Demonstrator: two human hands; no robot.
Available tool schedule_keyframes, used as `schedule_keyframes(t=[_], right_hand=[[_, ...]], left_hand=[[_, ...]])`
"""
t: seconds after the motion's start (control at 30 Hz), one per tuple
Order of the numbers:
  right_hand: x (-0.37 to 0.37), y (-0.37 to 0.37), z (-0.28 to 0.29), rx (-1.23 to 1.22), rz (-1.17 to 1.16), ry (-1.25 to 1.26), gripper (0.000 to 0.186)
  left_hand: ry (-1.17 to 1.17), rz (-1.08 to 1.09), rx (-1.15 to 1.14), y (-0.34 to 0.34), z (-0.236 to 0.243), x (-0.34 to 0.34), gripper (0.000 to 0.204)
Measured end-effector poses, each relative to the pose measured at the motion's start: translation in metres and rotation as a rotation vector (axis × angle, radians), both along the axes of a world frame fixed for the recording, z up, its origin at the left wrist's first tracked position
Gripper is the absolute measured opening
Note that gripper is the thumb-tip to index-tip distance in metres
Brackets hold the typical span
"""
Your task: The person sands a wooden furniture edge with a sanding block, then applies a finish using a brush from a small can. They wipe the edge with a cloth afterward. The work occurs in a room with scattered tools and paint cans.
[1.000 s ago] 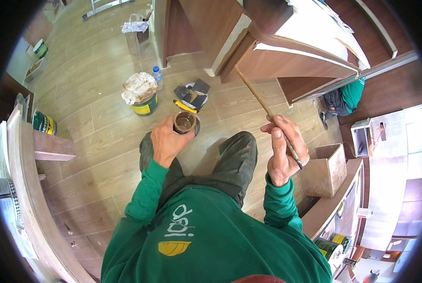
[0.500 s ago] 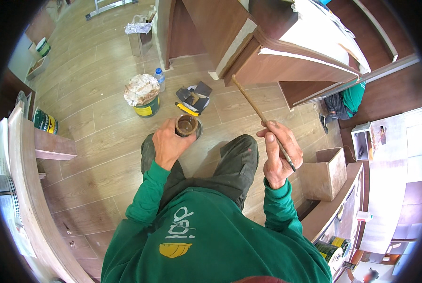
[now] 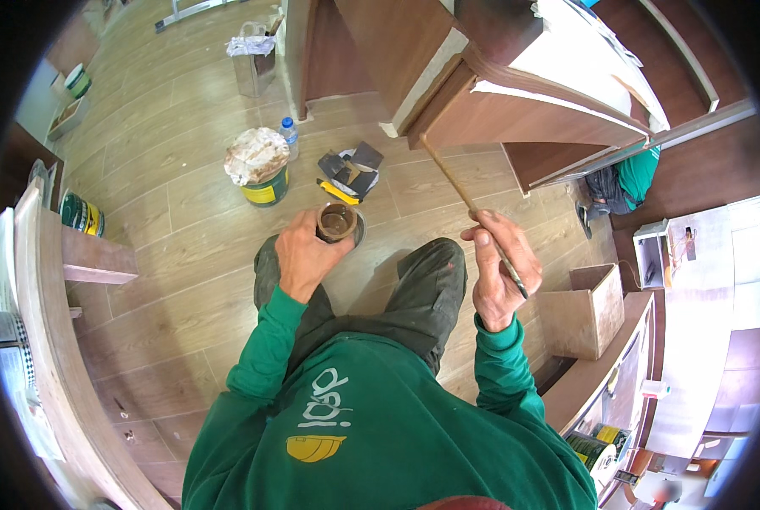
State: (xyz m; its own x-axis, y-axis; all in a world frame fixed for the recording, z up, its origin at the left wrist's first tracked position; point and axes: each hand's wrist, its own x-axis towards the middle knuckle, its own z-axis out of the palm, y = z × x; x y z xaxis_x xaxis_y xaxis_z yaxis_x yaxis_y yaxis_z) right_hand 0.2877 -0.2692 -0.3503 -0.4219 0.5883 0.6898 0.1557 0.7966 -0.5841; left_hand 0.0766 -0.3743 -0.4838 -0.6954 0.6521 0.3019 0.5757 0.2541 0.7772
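Head view, and the cup [image 3: 338,209] comes first: small and round, just left of the frame's centre, mouth facing up, brown liquid [image 3: 337,226] inside. The left hand [image 3: 305,255] wraps its near side, thumb and fingers clamped on. A greyish rim [image 3: 361,230] peeks out just beside it; can't tell what that belongs to. Over to the right of centre, the right hand [image 3: 505,263] grips a thin wooden stick [image 3: 455,181], long end pointing up and left, dark end down by the palm. Hands well apart, stick clear of the cup!

So where do we stand? Liquid in the cup, stick in the fingers: that much looks ready. Whether the stick carries any brown is too fine to tell. Up at top centre, a pale strip [image 3: 431,76] edges a brown panel [image 3: 388,42], with no brown over it, so my judgement is that part of the woodwork remains uncoated; how much is left overall, no telling.

Outward now: dark scraps [image 3: 363,180] and a yellow tool [image 3: 337,191] lie beyond the cup, near a tub [image 3: 267,190] with a stained white wrap [image 3: 255,155] on top. Far upper right, another person [image 3: 636,177] in green!
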Motion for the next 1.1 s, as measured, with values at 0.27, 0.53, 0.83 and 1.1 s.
schedule_keyframes(t=[0.27, 0.53, 0.83, 1.1], right_hand=[[0.008, -0.011, -0.013, -0.153, -0.001, -0.025, 0.017], [0.01, -0.011, -0.003, -0.154, 0.03, 0.075, 0.016], [0.0, -0.012, -0.006, 0.001, 0.088, 0.013, 0.02], [-0.015, -0.025, -0.017, 0.088, 0.109, -0.015, 0.033]], left_hand=[[-0.013, -0.014, -0.016, 0.0, -0.004, 0.0, 0.049], [-0.024, -0.049, 0.007, 0.005, 0.001, 0.005, 0.048], [-0.025, -0.049, 0.024, 0.002, 0.005, 0.004, 0.046], [-0.039, -0.056, 0.042, -0.004, 0.012, 0.0, 0.044]])
